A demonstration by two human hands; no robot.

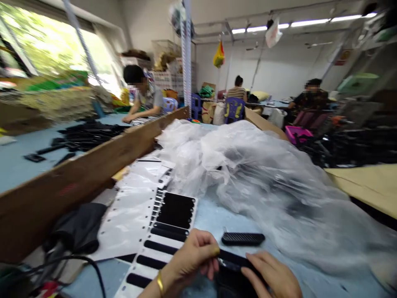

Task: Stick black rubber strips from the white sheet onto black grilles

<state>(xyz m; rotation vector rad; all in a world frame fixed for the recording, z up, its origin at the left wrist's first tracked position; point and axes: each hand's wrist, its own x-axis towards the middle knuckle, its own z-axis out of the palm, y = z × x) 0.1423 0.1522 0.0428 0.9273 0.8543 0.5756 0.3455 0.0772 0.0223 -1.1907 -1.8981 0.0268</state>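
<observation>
My left hand (pixel 198 254), with a gold bracelet at the wrist, is closed in a pinch at the left end of a black strip (pixel 234 260). My right hand (pixel 274 275) has its thumb and fingers closed on the strip's right part. A dark glossy piece (pixel 231 285) lies just under the strip, cut off by the bottom edge of the view. Beyond the hands, a black textured bar (pixel 243 239) with rounded ends rests on the blue table. Left of my left hand is a white backing sheet (pixel 147 258) bearing black strips and a black rectangle (pixel 175 210).
Crumpled clear plastic (pixel 248 165) covers much of the table (pixel 211 209). A wooden board (pixel 89 167) runs along the left, with black pieces (pixel 87 134) beyond it. A dark tool with a cable (pixel 74 227) lies at lower left. Several people sit farther back.
</observation>
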